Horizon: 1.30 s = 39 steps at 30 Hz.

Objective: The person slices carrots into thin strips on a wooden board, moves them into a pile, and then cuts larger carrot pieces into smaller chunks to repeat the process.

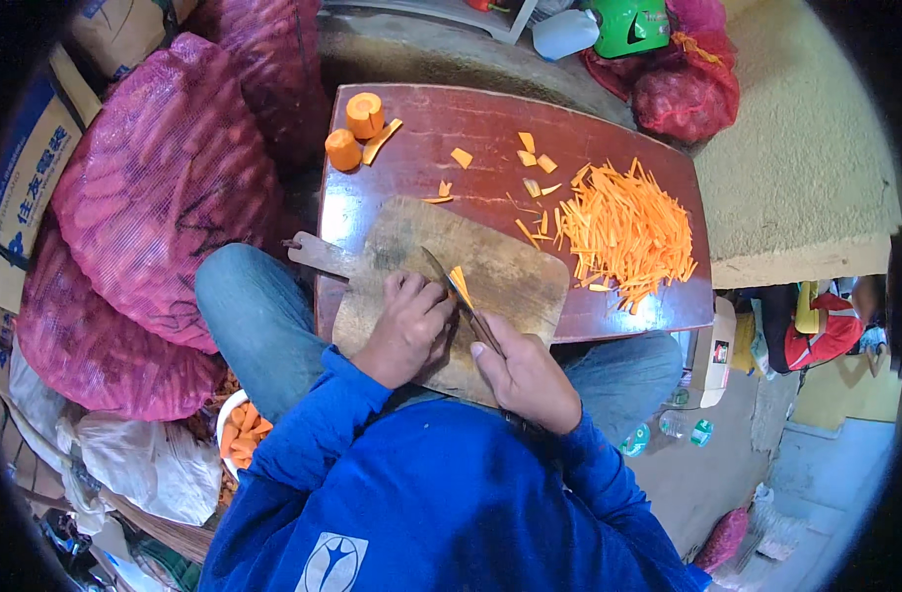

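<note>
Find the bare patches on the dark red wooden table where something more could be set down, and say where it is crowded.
The dark red wooden table is bare along its far edge, between the round carrot stubs and the heap of orange carrot sticks. The near right is crowded by that heap; the worn wooden cutting board carries both hands, left hand and right hand, and the knife.

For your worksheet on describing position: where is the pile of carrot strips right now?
In the head view, the pile of carrot strips lies on the right part of the red-brown table, just right of the wooden cutting board.
</note>
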Motion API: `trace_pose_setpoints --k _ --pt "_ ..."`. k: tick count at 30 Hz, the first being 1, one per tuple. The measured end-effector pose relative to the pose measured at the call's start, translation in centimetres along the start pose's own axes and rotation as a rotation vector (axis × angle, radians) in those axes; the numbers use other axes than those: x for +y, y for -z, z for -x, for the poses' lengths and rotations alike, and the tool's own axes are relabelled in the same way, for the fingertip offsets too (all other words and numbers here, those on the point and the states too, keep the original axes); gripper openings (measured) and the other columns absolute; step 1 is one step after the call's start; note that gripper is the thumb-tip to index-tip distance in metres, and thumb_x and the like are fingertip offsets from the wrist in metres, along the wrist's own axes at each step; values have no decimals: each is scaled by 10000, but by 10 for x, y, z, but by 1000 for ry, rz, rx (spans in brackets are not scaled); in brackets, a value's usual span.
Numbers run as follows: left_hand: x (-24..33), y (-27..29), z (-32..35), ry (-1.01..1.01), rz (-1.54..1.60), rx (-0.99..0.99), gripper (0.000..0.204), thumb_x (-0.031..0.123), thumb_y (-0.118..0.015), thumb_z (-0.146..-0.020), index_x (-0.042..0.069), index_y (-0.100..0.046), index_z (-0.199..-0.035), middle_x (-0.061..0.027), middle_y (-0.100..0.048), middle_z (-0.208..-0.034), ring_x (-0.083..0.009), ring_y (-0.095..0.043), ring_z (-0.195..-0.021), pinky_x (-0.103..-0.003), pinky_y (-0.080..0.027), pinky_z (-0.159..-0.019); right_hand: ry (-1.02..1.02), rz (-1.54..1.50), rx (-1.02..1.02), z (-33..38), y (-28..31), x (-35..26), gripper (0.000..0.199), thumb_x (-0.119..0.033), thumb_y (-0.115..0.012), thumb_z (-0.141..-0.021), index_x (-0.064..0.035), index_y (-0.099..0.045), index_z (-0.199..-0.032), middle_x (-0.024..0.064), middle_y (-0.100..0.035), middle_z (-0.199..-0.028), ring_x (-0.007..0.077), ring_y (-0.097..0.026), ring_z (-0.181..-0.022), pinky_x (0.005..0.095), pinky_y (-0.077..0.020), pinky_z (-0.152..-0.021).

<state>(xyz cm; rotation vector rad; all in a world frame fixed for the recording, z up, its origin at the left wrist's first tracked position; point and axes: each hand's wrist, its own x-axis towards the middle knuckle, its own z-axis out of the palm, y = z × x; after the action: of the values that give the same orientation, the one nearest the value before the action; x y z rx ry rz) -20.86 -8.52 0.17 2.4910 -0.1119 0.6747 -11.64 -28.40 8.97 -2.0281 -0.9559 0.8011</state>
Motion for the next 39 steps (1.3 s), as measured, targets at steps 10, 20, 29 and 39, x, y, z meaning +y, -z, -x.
trace_pose_setpoints --k 10,20,29,39 --pt "0 2 -2 -9 19 1 419 74 -821 -691 14 -735 -1096 -126 -631 -1041 -348 -596 -1068 -522 -425 -1009 21 -31 32 8 3 -6 423 -173 -614 -1076 14 -550 -1450 316 -703 -959 509 -720 -910 545 -556 -800" --pt "0 0 -3 -3 24 -5 377 57 -812 -697 19 -734 -1064 -124 -628 -1035 -343 -597 -1048 -521 -423 -997 -10 99 13 5 -2 4 440 -151 -632 -1072 7 -556 -1475 259 -704 -899 414 -749 -838 480 -565 -774" --pt "2 -3 -3 66 77 176 227 -3 -836 -751 12 -745 -959 -129 -684 -985 -343 -633 -931 -463 -475 -843 5 -112 179 13 1 -5 406 -168 -636 -1070 12 -597 -1432 189 -688 -832 305 -707 -732 427 -555 -715" --pt "-7 3 -4 356 210 356 123 25 -793 -764 71 -679 -771 -82 -638 -814 -300 -606 -831 -441 -430 -825 -79 -142 4 14 13 23 407 -201 -646 -1071 39 -618 -1399 313 -722 -1081 421 -754 -1040 463 -572 -902"
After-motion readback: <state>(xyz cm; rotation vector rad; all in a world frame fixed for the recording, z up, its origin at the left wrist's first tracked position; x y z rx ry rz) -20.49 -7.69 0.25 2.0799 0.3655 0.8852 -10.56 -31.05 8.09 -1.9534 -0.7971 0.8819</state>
